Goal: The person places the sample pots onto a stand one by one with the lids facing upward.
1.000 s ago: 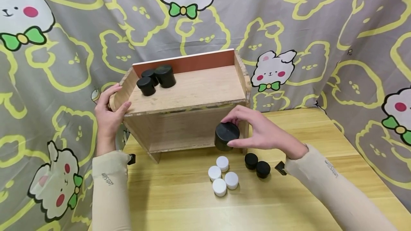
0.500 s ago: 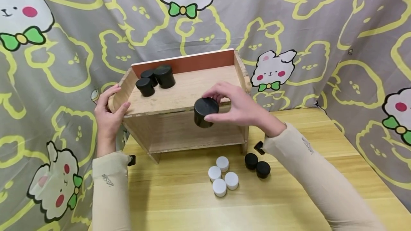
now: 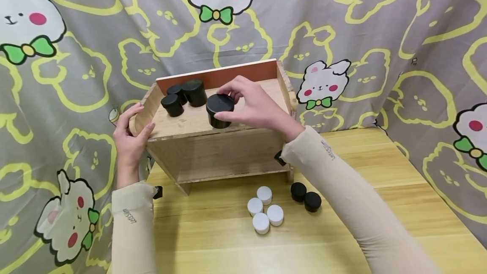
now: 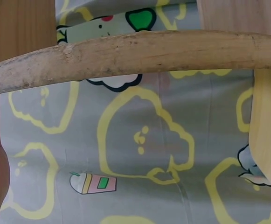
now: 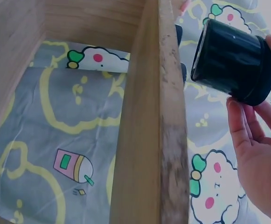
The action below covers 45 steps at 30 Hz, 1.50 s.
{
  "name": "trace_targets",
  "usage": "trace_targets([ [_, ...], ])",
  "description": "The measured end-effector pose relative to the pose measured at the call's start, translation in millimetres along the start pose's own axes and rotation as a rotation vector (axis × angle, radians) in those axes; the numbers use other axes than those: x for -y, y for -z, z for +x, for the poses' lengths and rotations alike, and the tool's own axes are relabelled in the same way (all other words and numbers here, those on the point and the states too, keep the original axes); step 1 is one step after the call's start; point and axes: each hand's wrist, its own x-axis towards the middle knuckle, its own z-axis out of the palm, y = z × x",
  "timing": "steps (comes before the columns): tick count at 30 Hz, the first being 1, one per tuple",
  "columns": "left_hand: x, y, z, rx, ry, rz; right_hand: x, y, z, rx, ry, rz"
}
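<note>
My right hand pinches a large black lidded jar by its lid, thumb on the near side. The jar is over the top board of a small wooden shelf; in the right wrist view the jar is upright relative to the shelf, apart from its edge. Whether its base touches the board is unclear. On the left, my left hand grips the shelf's side panel. Three black jars, one large and two smaller, stand together at the top board's left.
Several small white jars cluster on the wooden table before the shelf. Two small black jars sit to their right. A reddish-brown back board and raised sides border the shelf top. A patterned curtain hangs behind.
My right hand has carried the large black jar up and leftward, from in front of the shelf's lower opening to over its top board. My left hand stays on the side panel.
</note>
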Motion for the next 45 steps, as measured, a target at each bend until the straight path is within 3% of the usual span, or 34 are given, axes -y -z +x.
trace_targets([
  [10,2.0,-0.8,-1.3,-0.011,-0.015,-0.030,0.1,-28.1,35.0,0.001,-0.067,-0.066],
  [21,3.1,-1.1,-0.9,-0.018,-0.038,-0.041,0.2,-47.9,54.6,0.002,-0.143,-0.124],
  [45,4.6,-3.4,-0.5,-0.023,-0.044,-0.068,-15.2,-76.7,53.4,-0.121,-0.197,-0.072],
])
